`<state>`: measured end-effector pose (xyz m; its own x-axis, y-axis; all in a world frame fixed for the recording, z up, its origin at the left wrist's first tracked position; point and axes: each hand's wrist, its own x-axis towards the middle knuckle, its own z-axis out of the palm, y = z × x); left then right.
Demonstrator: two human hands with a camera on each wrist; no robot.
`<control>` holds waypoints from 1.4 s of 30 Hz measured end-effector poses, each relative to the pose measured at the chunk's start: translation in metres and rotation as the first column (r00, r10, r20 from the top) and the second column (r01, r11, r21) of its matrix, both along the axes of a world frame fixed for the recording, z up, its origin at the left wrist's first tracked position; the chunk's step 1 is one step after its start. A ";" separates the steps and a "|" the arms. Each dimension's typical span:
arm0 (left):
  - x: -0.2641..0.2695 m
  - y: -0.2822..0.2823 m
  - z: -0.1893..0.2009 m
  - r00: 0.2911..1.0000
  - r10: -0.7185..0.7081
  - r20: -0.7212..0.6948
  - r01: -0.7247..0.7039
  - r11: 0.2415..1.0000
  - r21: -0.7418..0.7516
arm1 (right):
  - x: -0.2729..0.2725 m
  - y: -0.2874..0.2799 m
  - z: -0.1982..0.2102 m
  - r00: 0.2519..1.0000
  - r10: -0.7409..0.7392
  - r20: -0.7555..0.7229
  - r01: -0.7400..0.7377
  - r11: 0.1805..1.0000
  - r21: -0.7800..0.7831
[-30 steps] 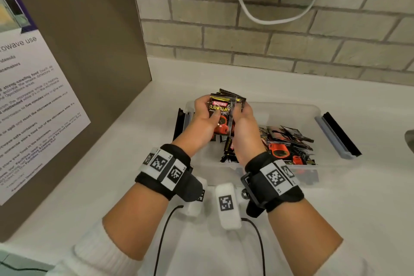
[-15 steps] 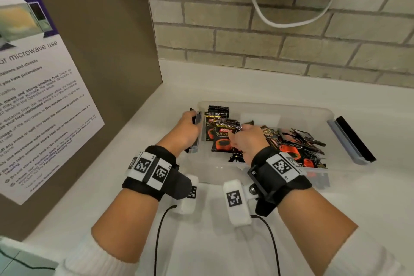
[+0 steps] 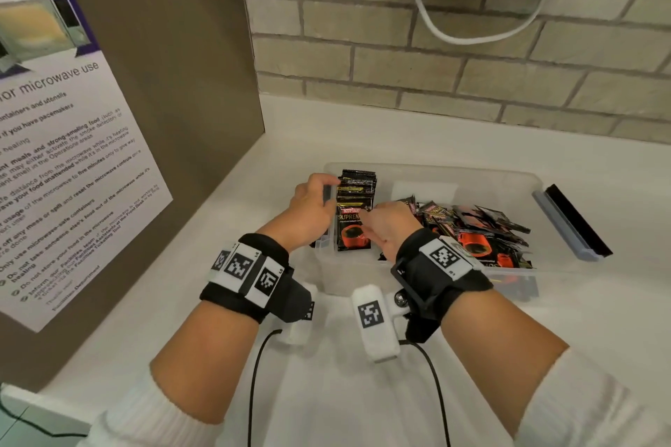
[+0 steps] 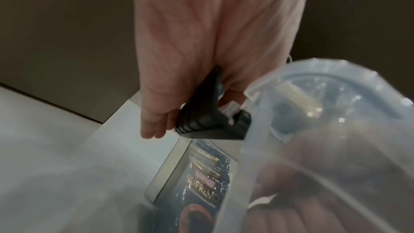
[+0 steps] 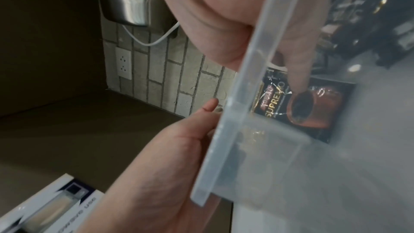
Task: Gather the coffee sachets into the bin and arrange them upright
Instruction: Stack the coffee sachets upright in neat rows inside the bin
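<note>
A clear plastic bin (image 3: 435, 170) stands on the white counter. At its left end a row of black-and-orange coffee sachets (image 3: 354, 229) stands upright, and it shows through the wall in the left wrist view (image 4: 201, 192). My left hand (image 3: 312, 203) grips the bin's black left latch (image 4: 208, 121), fingers curled round it. My right hand (image 3: 385, 225) reaches into the bin, and one straight finger (image 5: 298, 77) presses on the face of the front sachet (image 5: 313, 109). Several loose sachets (image 3: 472, 229) lie piled flat in the bin's right half.
A brown cabinet side with a microwave notice (image 3: 72, 156) rises close on the left. Behind the bin is a brick wall (image 3: 435, 65) with a hanging white cable (image 3: 454, 33) and a socket (image 5: 123, 65). The bin's right latch (image 3: 573, 225) sticks out over the counter (image 3: 363, 392).
Both hands held a bundle of sachets above the bin. The bundle now stands upright at the left end, my left hand has moved to the latch, and my right hand presses the front sachet.
</note>
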<state>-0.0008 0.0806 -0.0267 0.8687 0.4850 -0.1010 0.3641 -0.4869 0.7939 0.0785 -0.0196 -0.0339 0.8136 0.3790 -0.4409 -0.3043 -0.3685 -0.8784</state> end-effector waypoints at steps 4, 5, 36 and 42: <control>0.000 0.001 0.000 0.999 -0.024 -0.035 0.025 0.999 0.042 | -0.001 0.001 -0.001 0.998 0.044 0.041 -0.044 0.999 -0.008; 0.000 0.001 -0.001 0.999 -0.023 -0.045 0.025 0.999 0.046 | 0.000 -0.001 -0.001 0.998 0.044 0.033 -0.044 0.999 -0.002; 0.002 -0.012 0.015 0.981 0.005 -0.192 0.022 0.990 0.140 | 0.005 -0.001 -0.007 0.977 -0.214 0.000 0.210 0.956 0.206; 0.004 -0.022 0.031 0.993 -0.062 -0.103 0.088 0.960 0.266 | 0.025 -0.044 0.020 0.963 -0.176 0.206 0.161 0.983 0.089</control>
